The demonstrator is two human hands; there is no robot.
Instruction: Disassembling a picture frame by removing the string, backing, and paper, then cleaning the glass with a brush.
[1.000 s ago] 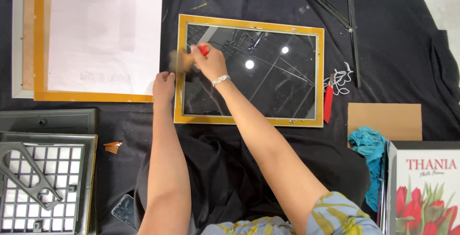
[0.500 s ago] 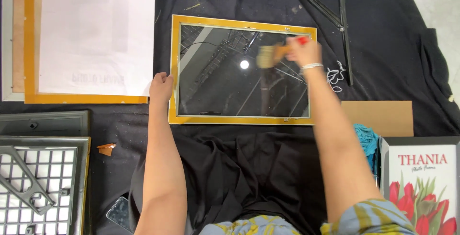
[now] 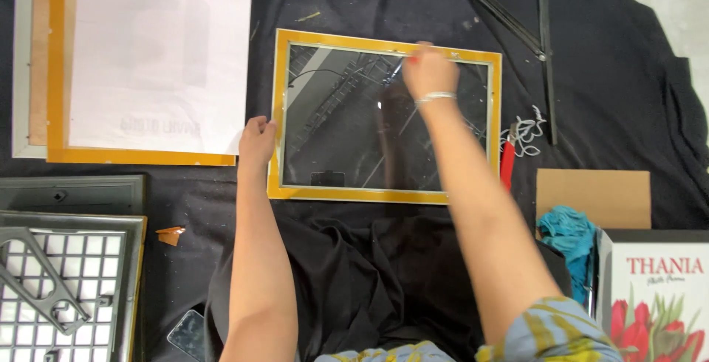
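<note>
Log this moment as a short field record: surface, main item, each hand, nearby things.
surface: black cloth
main item: yellow-framed glass pane, lying flat
left hand: pressing on the frame's left edge
right hand: at the frame's top edge, gripping a small red-tipped thing, mostly hidden
nearby: white sheet on orange board, grey grille, teal rag
</note>
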